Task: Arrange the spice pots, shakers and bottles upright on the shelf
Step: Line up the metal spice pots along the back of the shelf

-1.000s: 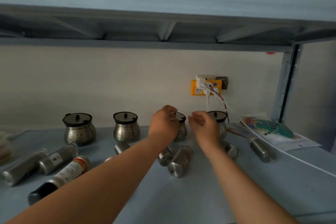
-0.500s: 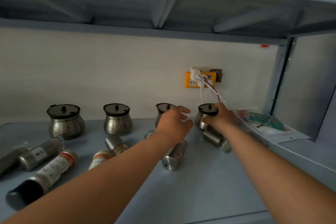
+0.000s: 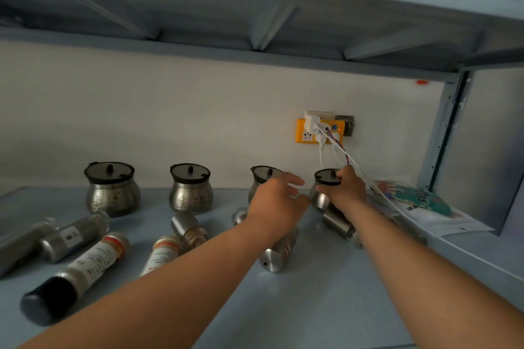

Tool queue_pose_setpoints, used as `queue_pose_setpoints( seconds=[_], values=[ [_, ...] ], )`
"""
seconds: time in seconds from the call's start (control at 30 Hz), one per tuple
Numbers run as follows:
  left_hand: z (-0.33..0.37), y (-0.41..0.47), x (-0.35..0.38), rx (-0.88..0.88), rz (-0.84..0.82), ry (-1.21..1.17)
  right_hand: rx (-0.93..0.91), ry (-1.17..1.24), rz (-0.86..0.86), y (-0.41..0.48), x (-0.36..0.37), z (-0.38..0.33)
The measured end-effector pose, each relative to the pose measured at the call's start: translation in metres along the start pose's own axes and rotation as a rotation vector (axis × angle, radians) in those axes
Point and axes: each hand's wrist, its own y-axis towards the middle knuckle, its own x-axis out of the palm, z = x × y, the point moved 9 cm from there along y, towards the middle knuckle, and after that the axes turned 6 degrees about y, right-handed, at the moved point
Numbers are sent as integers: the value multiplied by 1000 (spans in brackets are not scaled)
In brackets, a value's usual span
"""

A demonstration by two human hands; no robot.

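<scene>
Four steel spice pots with dark lids stand upright along the wall on the blue shelf (image 3: 326,306): the far-left pot (image 3: 112,188), the second pot (image 3: 190,192), the third pot (image 3: 262,177) and the rightmost pot (image 3: 324,188). My right hand (image 3: 344,188) grips the rightmost pot round its lid and side. In front of the third pot my left hand (image 3: 276,201) hovers with relaxed fingers, holding nothing. Several shakers and bottles lie on their sides, among them a steel shaker (image 3: 276,253), a labelled bottle (image 3: 76,275) and a small jar (image 3: 189,231).
A yellow wall socket (image 3: 319,132) holds white plugs, and cables (image 3: 368,178) run down past my right hand. A printed leaflet (image 3: 419,204) lies at the right by the shelf upright (image 3: 442,133). The upper shelf (image 3: 255,17) hangs low overhead.
My right hand moved right from the third pot and took hold of the rightmost pot. My left hand left the third pot and opened. The view tilted up and leftward.
</scene>
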Motion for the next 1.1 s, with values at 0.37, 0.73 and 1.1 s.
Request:
queue_pose_setpoints(
  seconds=[0.37, 0.73, 1.1],
  values=[
    [20, -25, -26, 23, 44, -42, -235, 217, 111, -48, -45, -63],
    [12, -91, -63, -172, 17, -619, -264, 672, -168, -158, -48, -120],
    [19, -142, -68, -78, -252, -997, -230, 1126, -413, -209, -50, -151]
  ],
)
